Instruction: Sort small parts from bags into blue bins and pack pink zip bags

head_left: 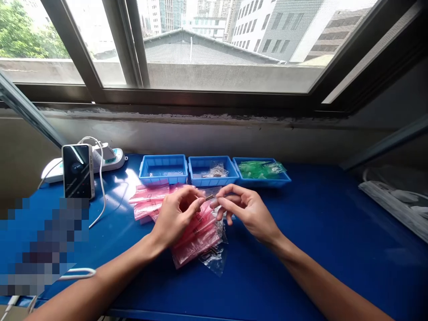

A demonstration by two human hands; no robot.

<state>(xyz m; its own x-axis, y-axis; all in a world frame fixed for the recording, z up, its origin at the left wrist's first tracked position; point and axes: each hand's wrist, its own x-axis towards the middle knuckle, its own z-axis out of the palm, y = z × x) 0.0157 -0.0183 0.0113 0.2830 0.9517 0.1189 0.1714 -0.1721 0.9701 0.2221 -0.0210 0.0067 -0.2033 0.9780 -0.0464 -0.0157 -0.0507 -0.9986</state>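
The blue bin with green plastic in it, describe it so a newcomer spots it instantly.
Along the far side of the blue table, three blue bins stand in a row. Take the right-hand bin; only it holds green plastic.

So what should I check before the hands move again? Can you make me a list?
1. Small part between the fingertips of the left hand and right hand: ok, it's there.
2. Which hand has the firmer hold: cannot tell.
3. Pink bags within reach: ok, right below the hands.
4. Clear bag closed: cannot tell, its opening is unclear.
5. Three blue trays standing flat: ok, in a row at the back.
6. Phone out of the way: ok, off to the left.
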